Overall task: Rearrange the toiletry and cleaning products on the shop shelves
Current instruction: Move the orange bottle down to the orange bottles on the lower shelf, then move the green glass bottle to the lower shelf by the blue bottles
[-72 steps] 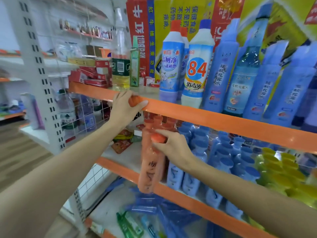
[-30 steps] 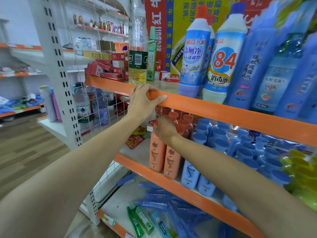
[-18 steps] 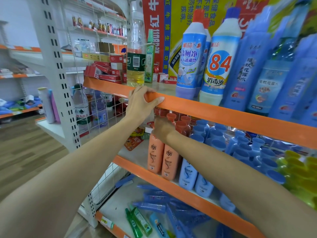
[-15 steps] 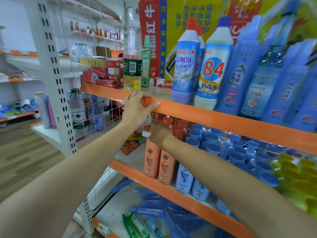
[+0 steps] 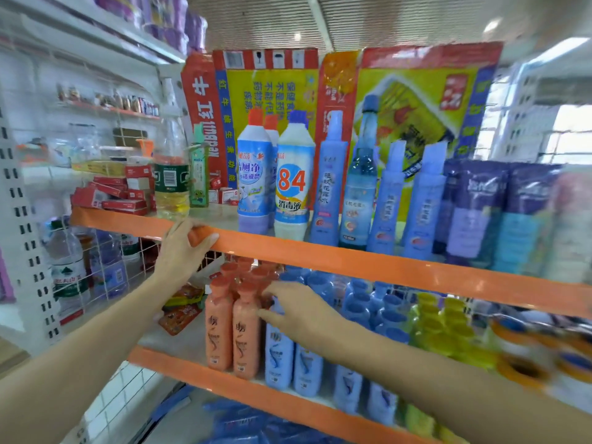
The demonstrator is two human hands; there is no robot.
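Several orange shampoo bottles stand in a cluster at the left of the middle shelf, with blue bottles lined up to their right. My right hand is under the upper shelf, fingers spread and relaxed, its fingertips at the right side of the front orange bottle and holding nothing. My left hand grips the orange front edge of the upper shelf, thumb on the face and fingers over the top.
The upper shelf carries an oil bottle, two white cleaner bottles, tall blue spray bottles and purple packs. Yellow-capped bottles stand further right on the middle shelf. Blue packets lie on the bottom shelf.
My right hand has come off the orange bottles' caps and drawn back to the right, fingers now spread. The view has tilted up. My left hand still grips the shelf edge.
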